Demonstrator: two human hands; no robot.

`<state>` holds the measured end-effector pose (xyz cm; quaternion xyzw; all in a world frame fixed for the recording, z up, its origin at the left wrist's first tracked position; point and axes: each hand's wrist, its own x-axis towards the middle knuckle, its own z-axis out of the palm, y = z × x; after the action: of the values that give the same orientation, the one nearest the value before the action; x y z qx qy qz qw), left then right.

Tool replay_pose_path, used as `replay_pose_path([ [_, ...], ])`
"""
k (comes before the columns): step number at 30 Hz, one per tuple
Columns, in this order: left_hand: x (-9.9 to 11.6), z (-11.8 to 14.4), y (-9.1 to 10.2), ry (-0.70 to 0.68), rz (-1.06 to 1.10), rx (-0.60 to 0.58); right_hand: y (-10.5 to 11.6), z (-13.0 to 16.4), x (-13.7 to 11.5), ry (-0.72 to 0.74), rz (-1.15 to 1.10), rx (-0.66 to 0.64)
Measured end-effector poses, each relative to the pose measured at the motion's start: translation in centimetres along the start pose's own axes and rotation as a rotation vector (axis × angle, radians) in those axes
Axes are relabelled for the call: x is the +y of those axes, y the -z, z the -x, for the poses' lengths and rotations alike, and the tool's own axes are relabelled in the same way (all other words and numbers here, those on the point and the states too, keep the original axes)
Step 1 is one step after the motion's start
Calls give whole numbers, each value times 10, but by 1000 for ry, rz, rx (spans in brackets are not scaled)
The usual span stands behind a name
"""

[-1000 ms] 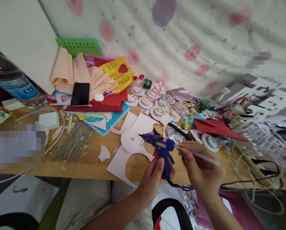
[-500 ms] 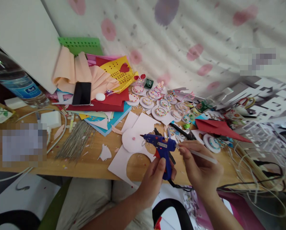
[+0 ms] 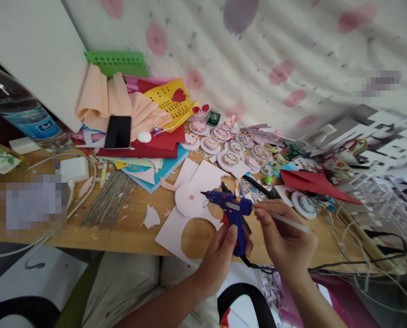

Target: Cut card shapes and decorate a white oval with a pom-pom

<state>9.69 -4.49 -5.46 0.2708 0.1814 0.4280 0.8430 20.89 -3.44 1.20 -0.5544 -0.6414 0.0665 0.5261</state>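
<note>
The left hand (image 3: 217, 257) has its grip clamped on the handle of a blue glue gun (image 3: 230, 213), held just above the wooden worktop (image 3: 128, 230) with its nozzle over a pink paper circle (image 3: 190, 200). The right hand (image 3: 285, 239) pinches a white glue stick (image 3: 287, 222) — its end seems to sit in the gun's back. A phone (image 3: 118, 132) lies on red paper (image 3: 155, 145) — well apart.
</note>
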Motion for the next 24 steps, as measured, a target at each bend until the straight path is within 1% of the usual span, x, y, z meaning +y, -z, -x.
replay_pose_path([
  [4, 1, -1, 1, 6, 21, 7, 1, -1, -3, -1, 2, -35],
  [7, 3, -3, -1, -2, 39, -1, 6, -1, -6, -45, 15, -58],
  [11, 5, -4, -7, 15, 55, -41, 18, 4, -8, -102, 81, -34],
  [16, -1, -5, -18, 96, 59, -76, 44, 18, -6, -151, 147, 24],
  [19, -8, -7, -23, 153, 92, -95, 60, 30, -3, -152, 202, 13],
  [22, -16, -9, -24, 246, 144, -120, 72, 42, 1, -134, 205, 10],
  [24, -21, -10, -23, 311, 166, -100, 79, 50, 5, -137, 196, -16],
])
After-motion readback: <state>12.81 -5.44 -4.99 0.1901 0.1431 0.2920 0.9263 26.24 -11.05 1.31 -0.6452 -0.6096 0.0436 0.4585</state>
